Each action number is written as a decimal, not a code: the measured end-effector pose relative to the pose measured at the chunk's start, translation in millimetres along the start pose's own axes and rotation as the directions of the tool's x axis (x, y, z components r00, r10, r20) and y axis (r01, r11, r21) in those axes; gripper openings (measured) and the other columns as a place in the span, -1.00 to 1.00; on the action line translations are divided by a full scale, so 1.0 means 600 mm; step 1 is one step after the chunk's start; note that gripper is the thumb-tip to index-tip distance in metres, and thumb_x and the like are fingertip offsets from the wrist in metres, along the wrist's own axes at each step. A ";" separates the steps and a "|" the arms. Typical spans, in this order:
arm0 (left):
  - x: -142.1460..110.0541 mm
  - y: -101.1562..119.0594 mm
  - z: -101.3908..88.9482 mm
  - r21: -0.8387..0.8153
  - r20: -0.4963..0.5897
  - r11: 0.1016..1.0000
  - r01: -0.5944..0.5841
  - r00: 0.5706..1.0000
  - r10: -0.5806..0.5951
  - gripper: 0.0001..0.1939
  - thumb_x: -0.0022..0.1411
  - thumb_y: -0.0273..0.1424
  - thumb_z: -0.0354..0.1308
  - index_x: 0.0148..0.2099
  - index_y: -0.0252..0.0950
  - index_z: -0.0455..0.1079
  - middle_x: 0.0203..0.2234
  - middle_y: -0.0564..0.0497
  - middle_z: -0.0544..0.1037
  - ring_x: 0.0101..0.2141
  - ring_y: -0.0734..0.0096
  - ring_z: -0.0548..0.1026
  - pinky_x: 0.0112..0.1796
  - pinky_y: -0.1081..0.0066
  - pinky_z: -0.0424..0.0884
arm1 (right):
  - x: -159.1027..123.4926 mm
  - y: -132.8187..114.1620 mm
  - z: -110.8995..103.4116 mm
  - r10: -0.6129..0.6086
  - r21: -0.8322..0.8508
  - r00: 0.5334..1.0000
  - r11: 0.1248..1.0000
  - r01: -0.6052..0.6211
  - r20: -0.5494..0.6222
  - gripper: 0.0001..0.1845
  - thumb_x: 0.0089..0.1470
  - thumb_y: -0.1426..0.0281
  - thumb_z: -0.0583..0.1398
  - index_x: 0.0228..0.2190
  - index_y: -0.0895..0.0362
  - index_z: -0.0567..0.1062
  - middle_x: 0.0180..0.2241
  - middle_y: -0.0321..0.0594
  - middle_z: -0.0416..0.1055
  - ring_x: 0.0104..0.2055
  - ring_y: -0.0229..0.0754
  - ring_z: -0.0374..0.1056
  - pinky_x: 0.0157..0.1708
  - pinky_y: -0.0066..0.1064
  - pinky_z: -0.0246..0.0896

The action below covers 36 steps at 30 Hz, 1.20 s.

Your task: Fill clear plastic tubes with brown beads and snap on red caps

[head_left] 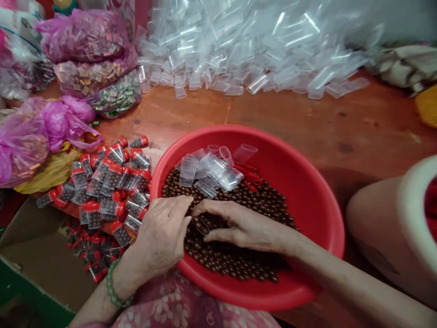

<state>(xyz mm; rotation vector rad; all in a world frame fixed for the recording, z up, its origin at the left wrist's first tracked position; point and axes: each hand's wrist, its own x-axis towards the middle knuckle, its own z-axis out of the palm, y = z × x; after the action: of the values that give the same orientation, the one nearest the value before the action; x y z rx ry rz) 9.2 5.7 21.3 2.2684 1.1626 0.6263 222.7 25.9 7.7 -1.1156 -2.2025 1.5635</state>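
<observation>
A red plastic basin (309, 196) holds small glossy brown balls (235, 266) and a pile of clear flat plastic tubes (215, 168). My left hand (167, 230) is at the basin's left rim, thumb and fingers closed on a clear tube whose oval mouth (202, 226) faces right. Most of that tube is hidden. Over the balls, my right hand (239, 223) is cupped beside the mouth, thumb and forefinger apart on either side of it; its other fingers are hidden. Red strips or a red tool (251, 176) lie behind the tubes in the basin.
Filled tubes with red caps (112, 177) are heaped left of the basin, with more in a cardboard box (37, 246) below. Pink bags (92, 41) of small pieces are stacked at far left. Empty tubes (239, 54) cover the table's back. A pale tub (378, 214) stands right.
</observation>
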 end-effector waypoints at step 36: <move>0.042 0.024 -0.003 -0.717 0.254 0.653 0.242 0.964 -0.078 -0.69 0.24 -0.38 0.16 0.02 -0.33 0.49 -0.26 -0.04 0.62 -0.26 0.40 0.53 -0.19 0.50 0.38 | -0.057 -0.062 -0.019 -0.261 -0.076 0.841 0.964 0.256 -0.475 -0.67 0.05 0.42 0.31 -0.11 0.03 0.48 -0.32 -0.29 0.55 -0.33 -0.29 0.48 -0.33 -0.56 0.37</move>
<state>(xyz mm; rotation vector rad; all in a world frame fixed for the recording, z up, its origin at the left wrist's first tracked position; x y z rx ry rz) 30.1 20.1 36.0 1.4548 0.7804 0.6309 235.7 5.1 52.9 -1.0192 -1.9207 1.0250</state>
